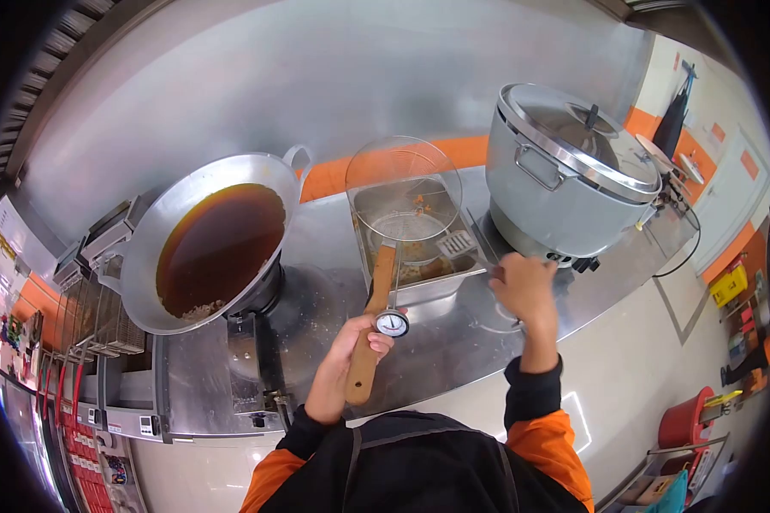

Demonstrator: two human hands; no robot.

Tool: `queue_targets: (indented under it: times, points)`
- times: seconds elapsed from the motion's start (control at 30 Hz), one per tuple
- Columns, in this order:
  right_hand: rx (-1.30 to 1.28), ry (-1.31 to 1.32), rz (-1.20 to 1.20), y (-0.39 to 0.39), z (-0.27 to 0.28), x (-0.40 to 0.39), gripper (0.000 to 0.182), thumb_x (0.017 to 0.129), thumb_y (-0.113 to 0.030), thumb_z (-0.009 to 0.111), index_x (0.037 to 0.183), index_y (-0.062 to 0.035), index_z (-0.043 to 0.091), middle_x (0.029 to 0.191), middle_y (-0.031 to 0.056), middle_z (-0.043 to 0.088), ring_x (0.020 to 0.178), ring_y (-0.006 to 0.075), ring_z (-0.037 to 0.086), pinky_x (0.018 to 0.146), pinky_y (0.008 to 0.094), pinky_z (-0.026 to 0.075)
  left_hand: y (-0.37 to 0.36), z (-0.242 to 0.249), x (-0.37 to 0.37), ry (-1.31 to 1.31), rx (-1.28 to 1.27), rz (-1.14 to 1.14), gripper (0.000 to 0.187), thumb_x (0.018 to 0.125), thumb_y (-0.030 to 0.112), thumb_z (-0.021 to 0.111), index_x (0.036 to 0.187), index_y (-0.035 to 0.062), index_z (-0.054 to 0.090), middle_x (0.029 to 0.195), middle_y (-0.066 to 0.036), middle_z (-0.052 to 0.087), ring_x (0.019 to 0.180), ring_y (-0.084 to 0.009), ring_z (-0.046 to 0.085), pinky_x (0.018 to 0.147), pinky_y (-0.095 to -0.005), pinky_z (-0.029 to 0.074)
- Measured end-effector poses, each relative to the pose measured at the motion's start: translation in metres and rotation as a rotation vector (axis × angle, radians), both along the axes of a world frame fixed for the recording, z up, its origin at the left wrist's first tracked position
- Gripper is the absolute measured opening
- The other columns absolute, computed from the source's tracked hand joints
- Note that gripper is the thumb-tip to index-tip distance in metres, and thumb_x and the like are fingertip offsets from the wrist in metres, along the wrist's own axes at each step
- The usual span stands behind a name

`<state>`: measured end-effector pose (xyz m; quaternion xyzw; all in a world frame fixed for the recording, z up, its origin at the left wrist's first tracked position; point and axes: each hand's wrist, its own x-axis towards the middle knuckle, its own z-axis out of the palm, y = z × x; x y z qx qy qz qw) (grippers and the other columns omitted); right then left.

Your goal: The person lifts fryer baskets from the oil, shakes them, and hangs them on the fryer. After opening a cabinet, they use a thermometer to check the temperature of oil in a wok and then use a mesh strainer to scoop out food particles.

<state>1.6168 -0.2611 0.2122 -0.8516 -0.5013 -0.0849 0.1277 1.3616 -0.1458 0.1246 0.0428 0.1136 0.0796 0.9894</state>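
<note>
My left hand is wrapped round the wooden handle of a wire-mesh skimmer and also holds a dial thermometer, its round face turned up toward me. The skimmer's mesh overlaps a rectangular steel pan with orange crumbs and some liquid inside. A slotted metal turner rests at the pan's right side. Just right of it, my right hand is closed with the knuckles up, in front of the large grey cooker. I cannot tell what its fingers hold.
A big two-handled wok of dark brown oil sits on a burner at left, with pale bits at the oil's near edge. Wire fry baskets hang beyond it. The steel counter ends near my body. A red bucket stands at lower right.
</note>
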Motion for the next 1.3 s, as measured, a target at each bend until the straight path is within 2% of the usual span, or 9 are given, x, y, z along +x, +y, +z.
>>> queue_targets:
  times: [0.23, 0.37, 0.53, 0.63, 0.73, 0.83, 0.97, 1.17, 1.3]
  points:
    - [0.157, 0.015, -0.005, -0.006, 0.022, -0.027, 0.024, 0.072, -0.022, 0.066, 0.09, -0.0069, 0.062, 0.078, 0.0086, 0.065, 0.084, 0.0334, 0.058, 0.08, 0.0479, 0.038, -0.001, 0.003, 0.001, 0.021, -0.04, 0.016, 0.037, 0.086, 0.007, 0.047, 0.122, -0.0021, 0.045, 0.072, -0.001, 0.045, 0.052, -0.0048, 0.039, 0.044, -0.0187, 0.036]
    - [0.353, 0.351, 0.001, 0.097, -0.067, -0.022, 0.034, 0.081, -0.022, 0.06, 0.107, -0.0018, 0.051, 0.083, 0.0163, 0.065, 0.086, 0.0365, 0.061, 0.07, 0.0417, 0.047, 0.001, 0.005, 0.0, 0.025, -0.081, 0.013, 0.034, 0.085, 0.006, 0.048, 0.118, -0.0024, 0.047, 0.072, -0.002, 0.045, 0.052, -0.0054, 0.04, 0.044, -0.0196, 0.037]
    - [0.604, 1.239, 0.163, 0.129, -0.1, -0.067, 0.028, 0.086, -0.019, 0.052, 0.105, 0.0021, 0.05, 0.098, 0.0223, 0.062, 0.092, 0.0307, 0.06, 0.079, 0.035, 0.047, 0.009, 0.008, -0.007, -0.196, -0.275, -0.06, 0.042, 0.077, 0.001, 0.052, 0.118, -0.0038, 0.043, 0.087, -0.005, 0.042, 0.057, -0.0105, 0.045, 0.048, -0.0214, 0.04]
    - [0.765, 1.327, 0.211, 0.125, -0.109, -0.07, 0.028, 0.085, -0.017, 0.052, 0.106, 0.0021, 0.051, 0.096, 0.0202, 0.061, 0.086, 0.0294, 0.059, 0.077, 0.0339, 0.046, 0.011, 0.025, -0.006, -0.262, -0.386, -0.056, 0.043, 0.076, 0.0, 0.053, 0.117, -0.0059, 0.041, 0.088, -0.006, 0.042, 0.058, -0.0124, 0.047, 0.05, -0.023, 0.043]
    - [0.902, 0.818, -0.026, 0.129, -0.137, -0.068, 0.029, 0.083, -0.02, 0.054, 0.103, 0.0004, 0.057, 0.093, 0.018, 0.06, 0.085, 0.029, 0.056, 0.078, 0.0385, 0.043, 0.013, 0.027, -0.004, -0.29, -0.378, -0.055, 0.044, 0.076, 0.0, 0.053, 0.117, -0.0059, 0.039, 0.09, -0.007, 0.042, 0.059, -0.0132, 0.048, 0.051, -0.0236, 0.045]
    - [0.295, 0.221, -0.137, 0.128, -0.129, -0.092, 0.029, 0.081, -0.025, 0.055, 0.098, -0.0025, 0.062, 0.091, 0.0169, 0.059, 0.087, 0.0289, 0.053, 0.081, 0.0436, 0.036, 0.017, 0.028, -0.003, -0.278, -0.341, -0.054, 0.044, 0.075, -0.001, 0.052, 0.117, -0.0053, 0.038, 0.091, -0.007, 0.043, 0.059, -0.0136, 0.049, 0.052, -0.0234, 0.045]
    - [-0.058, 0.269, -0.003, 0.145, -0.111, -0.109, 0.051, 0.067, -0.041, 0.068, 0.099, -0.0009, 0.061, 0.092, 0.0179, 0.061, 0.098, 0.0314, 0.055, 0.093, 0.0433, 0.027, 0.022, 0.034, -0.003, -0.284, -0.414, -0.072, 0.043, 0.075, -0.002, 0.051, 0.116, -0.0048, 0.039, 0.091, -0.008, 0.043, 0.06, -0.0137, 0.049, 0.051, -0.0234, 0.045]
    - [0.192, 0.589, -0.237, 0.167, -0.125, -0.092, 0.061, 0.056, -0.029, 0.077, 0.101, 0.0051, 0.052, 0.094, 0.0183, 0.065, 0.09, 0.0297, 0.064, 0.086, 0.0427, 0.039, 0.025, 0.031, -0.006, -0.296, -0.369, -0.059, 0.042, 0.075, -0.002, 0.051, 0.116, -0.0049, 0.039, 0.091, -0.007, 0.042, 0.061, -0.0141, 0.049, 0.052, -0.0238, 0.046]
    - [0.31, 0.599, -0.009, 0.133, -0.13, -0.049, 0.072, 0.052, -0.023, 0.079, 0.11, 0.0081, 0.05, 0.092, 0.0198, 0.064, 0.087, 0.031, 0.064, 0.076, 0.0381, 0.049, 0.025, 0.029, -0.008, -0.327, -0.369, -0.062, 0.043, 0.075, -0.002, 0.052, 0.116, -0.007, 0.038, 0.092, -0.008, 0.042, 0.062, -0.0145, 0.049, 0.052, -0.024, 0.046]
